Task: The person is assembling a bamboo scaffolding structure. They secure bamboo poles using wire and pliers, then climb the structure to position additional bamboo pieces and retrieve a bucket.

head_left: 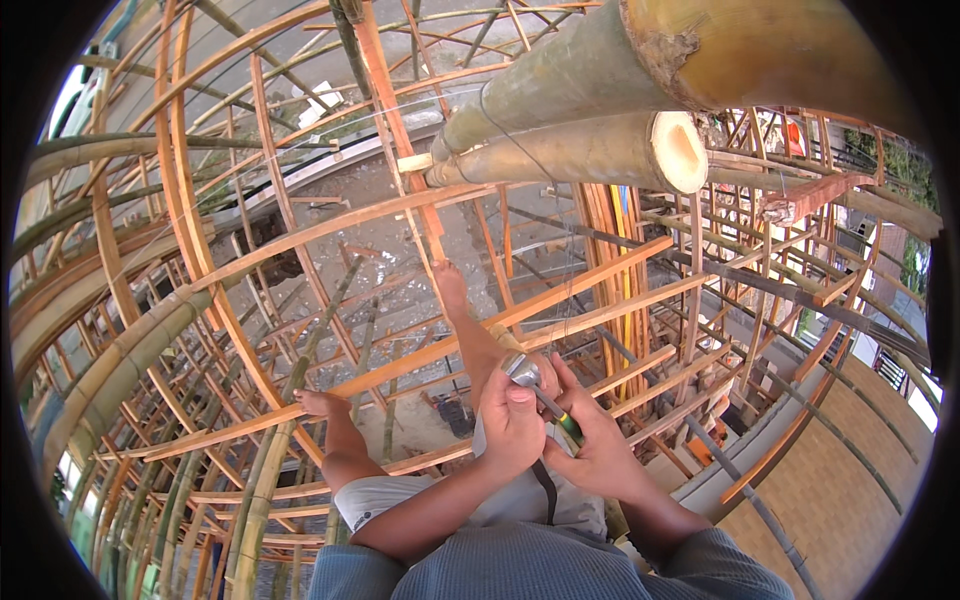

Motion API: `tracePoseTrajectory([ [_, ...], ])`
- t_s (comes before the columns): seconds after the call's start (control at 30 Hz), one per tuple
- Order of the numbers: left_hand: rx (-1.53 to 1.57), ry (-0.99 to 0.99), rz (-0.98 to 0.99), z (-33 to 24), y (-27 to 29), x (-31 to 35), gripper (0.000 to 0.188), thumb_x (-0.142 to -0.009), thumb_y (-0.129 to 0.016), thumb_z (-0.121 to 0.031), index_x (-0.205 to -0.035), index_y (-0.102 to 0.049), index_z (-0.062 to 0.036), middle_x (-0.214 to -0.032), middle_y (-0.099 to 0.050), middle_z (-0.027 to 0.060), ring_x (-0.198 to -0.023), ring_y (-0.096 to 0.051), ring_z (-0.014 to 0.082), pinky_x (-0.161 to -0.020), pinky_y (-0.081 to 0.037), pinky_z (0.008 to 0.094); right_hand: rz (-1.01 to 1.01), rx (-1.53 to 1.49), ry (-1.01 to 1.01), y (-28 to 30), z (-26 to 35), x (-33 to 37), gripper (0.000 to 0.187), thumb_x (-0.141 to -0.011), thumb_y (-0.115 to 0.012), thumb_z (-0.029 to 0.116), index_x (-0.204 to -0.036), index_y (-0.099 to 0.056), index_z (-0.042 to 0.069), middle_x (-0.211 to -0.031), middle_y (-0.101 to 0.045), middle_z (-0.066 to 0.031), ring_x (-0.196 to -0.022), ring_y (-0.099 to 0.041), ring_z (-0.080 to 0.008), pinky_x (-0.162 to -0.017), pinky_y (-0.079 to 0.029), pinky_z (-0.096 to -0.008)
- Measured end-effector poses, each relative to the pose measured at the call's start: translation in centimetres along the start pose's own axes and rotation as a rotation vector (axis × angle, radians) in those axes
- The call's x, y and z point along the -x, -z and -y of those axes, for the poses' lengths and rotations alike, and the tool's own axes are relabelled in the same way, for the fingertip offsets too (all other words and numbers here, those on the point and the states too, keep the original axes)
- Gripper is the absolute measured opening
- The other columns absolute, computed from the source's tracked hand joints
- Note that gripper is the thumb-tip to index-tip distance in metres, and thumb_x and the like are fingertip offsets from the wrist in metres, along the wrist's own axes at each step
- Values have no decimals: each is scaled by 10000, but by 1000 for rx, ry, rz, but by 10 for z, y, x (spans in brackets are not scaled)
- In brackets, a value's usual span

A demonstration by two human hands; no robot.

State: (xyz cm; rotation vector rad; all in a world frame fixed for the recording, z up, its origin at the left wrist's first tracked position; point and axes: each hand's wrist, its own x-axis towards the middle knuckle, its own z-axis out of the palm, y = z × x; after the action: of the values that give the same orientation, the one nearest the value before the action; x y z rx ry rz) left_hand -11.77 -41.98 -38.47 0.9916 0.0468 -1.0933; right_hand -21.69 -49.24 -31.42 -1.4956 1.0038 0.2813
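Observation:
In front of my lap, both hands are together on a hammer (523, 370) with a shiny metal head and a dark shaft. My left hand (513, 425) is closed round the metal head, its thumb pressed against it. My right hand (600, 450) grips the handle, where a green and yellow grip (570, 429) shows between the fingers. Part of the hammer is hidden behind the fingers. A black strap (549, 490) hangs below the hands over my light shorts.
My bare feet rest on scaffolding of bamboo poles (262, 490) and timber strips (370, 378), high above rubble-strewn ground (345, 235). Two thick bamboo poles (590, 150) jut across at upper right, bound with wire. Lower right lies a tan tiled surface (830, 480).

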Motion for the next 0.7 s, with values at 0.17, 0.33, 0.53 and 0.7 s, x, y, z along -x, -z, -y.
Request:
tracePoseTrajectory([
  [0.17,46,22,210,-4,-28,-6,597,-1067,-410,-577,-1060,-554,2,-948,-534,53,-782,-522,125,-612,-440,260,90,-59,-60,48,-5,19,358,-775,-509,-125,-1067,-665,10,-1534,-451,-231,-1421,-425,-326,-1020,-464,-364],
  [0.33,-474,-341,-130,-6,-8,-51,504,-1098,-454,-447,-1218,-591,22,-1151,-558,116,-1060,-561,203,-928,-481,348,197,-531,-63,97,-32,42,453,-754,-477,-194,-1077,-699,34,-1450,-573,-243,-1514,-299,-427,-1140,-371,-580],
  [0.53,-565,-40,37,40,-23,-134,380,-1060,-596,-310,-1293,-584,-10,-1091,-664,119,-1015,-613,176,-847,-504,319,223,-1063,121,123,-78,24,513,-811,-595,-52,-1304,-669,68,-1469,-535,-255,-1415,-424,-531,-1120,-347,-731],
  [0.7,-570,120,243,64,-7,-161,296,-1091,-527,-273,-1152,-635,-4,-878,-675,76,-817,-636,178,-785,-499,335,-55,-860,20,118,-77,-26,566,-820,-539,-68,-1362,-635,64,-1435,-560,-190,-1289,-579,-427,-1100,-427,-645],
])
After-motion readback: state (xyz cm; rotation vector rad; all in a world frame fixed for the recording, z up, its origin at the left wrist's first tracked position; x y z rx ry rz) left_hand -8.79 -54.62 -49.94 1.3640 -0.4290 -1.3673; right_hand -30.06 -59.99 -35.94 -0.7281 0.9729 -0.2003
